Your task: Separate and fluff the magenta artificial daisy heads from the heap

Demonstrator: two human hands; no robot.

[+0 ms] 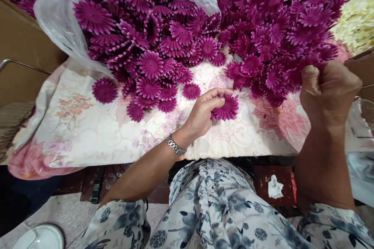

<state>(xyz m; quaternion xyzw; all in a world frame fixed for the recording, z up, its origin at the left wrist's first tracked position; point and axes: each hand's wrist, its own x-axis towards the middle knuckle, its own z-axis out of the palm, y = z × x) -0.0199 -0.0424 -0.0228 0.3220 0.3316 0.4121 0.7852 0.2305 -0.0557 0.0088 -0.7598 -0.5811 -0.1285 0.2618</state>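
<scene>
My left hand (206,111), a metal watch at its wrist, pinches a purple artificial flower head (226,108) by its left edge, low over the cloth. My right hand (329,89) is closed in a fist at the right edge of the big purple flower pile (277,27); what its fingers hold, if anything, is hidden. To the left of that pile, more loose flower heads (150,64) spill from a clear plastic bag (58,27). Single flower heads lie apart on the cloth, one (191,91) just left of my left hand and one (104,90) farther left.
A floral tablecloth (96,136) covers the table down to its front edge. Cardboard boxes stand at the left (26,46) and right (364,68). Cream-coloured flowers (358,19) are heaped at the back right. A crumpled white tissue (275,186) lies below the table edge.
</scene>
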